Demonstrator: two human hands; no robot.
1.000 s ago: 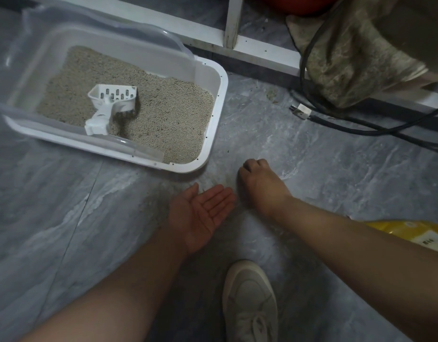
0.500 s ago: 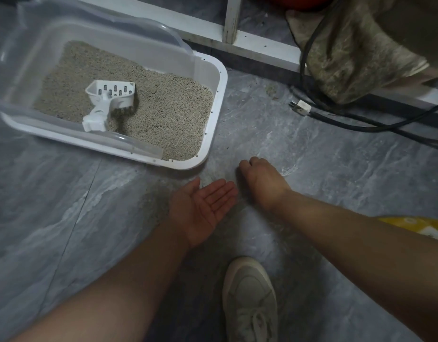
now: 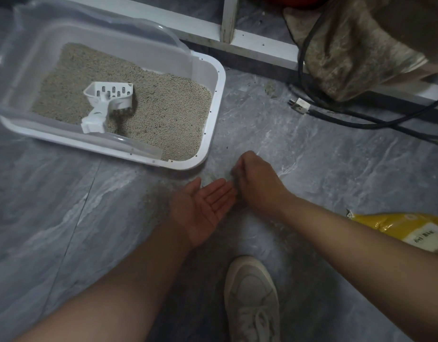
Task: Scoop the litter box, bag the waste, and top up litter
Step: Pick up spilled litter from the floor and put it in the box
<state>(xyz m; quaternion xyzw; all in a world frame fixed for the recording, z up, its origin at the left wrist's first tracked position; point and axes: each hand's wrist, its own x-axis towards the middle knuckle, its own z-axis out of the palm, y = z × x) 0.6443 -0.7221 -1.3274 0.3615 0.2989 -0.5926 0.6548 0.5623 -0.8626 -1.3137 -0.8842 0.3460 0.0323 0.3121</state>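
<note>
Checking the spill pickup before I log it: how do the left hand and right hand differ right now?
The left hand lies palm up, fingers straight, like a tray; the right hand is knuckles up, fingers curled down toward the floor. The left palm looks bare; what the right fingers hold, if anything, cannot be told. Both are low over the floor beside the litter box, nearly touching each other.
</note>
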